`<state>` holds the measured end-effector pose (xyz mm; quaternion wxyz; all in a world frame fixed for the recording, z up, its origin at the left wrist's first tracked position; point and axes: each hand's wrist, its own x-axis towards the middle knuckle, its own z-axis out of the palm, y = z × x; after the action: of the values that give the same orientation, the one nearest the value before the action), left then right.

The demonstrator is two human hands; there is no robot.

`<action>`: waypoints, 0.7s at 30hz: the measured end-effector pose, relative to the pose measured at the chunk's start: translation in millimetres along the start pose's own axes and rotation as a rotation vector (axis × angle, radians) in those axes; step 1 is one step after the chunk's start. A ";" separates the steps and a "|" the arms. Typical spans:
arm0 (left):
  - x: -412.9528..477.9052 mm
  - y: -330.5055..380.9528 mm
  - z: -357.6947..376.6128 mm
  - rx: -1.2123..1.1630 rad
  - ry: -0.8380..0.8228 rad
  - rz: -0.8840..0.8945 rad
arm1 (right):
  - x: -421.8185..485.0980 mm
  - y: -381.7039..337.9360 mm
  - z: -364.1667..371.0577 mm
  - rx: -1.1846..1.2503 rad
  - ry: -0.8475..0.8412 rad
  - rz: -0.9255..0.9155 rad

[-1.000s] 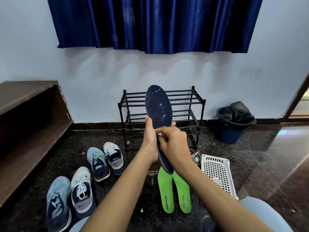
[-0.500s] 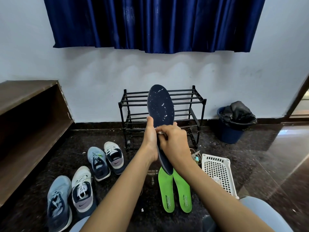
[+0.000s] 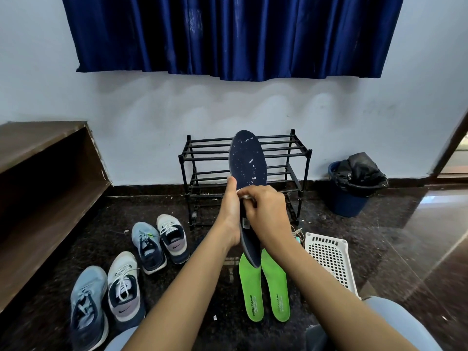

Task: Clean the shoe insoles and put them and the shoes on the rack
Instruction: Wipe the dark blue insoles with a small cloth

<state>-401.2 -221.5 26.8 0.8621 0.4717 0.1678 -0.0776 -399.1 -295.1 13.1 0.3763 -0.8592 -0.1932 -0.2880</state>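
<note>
Navy insole point(image 3: 247, 160) tip farther right, white scrap point(image 3: 243, 197) in right hand point(image 3: 268, 211)

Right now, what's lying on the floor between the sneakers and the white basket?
In the head view, two green insoles lie side by side between the sneakers and the white basket.

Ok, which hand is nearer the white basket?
Right. The right hand, pinching a white scrap on the insole, is above-left of the basket; the left hand grips the insole's far side.

Blue curtain point(image 3: 228, 34) above; black-lined blue bin point(image 3: 349, 202) right; white basket point(image 3: 326, 254) on floor; wooden shelf point(image 3: 38, 140) left.
</note>
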 end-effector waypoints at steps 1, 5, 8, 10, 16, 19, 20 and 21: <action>1.2 1.4 -2.2 0.011 0.011 0.010 | -2.7 -1.2 1.3 -0.014 -0.022 -0.023; -4.9 -1.8 -0.3 -0.015 -0.015 0.010 | 0.3 -0.1 -1.1 -0.028 -0.019 -0.069; -7.6 -9.9 6.7 -0.048 -0.069 -0.037 | 10.5 3.8 -6.8 -0.049 0.015 -0.012; -8.7 -12.2 9.4 -0.049 -0.076 -0.058 | 13.4 6.3 -8.5 -0.056 0.036 0.014; -2.6 -0.4 0.2 0.030 -0.013 -0.016 | -2.2 0.7 -3.7 -0.042 -0.006 -0.029; -2.0 2.3 -3.6 0.038 0.005 0.009 | -6.6 -0.9 -0.1 -0.049 -0.050 -0.059; -3.3 1.4 -2.6 0.022 0.002 0.015 | -5.0 0.1 -0.4 -0.044 -0.045 -0.063; -4.9 0.0 -0.8 0.011 -0.005 0.017 | -2.3 1.3 -1.5 -0.041 -0.030 -0.062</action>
<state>-405.9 -221.0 28.2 0.8606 0.4776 0.1612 -0.0724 -400.7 -297.4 11.7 0.3464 -0.8646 -0.2195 -0.2904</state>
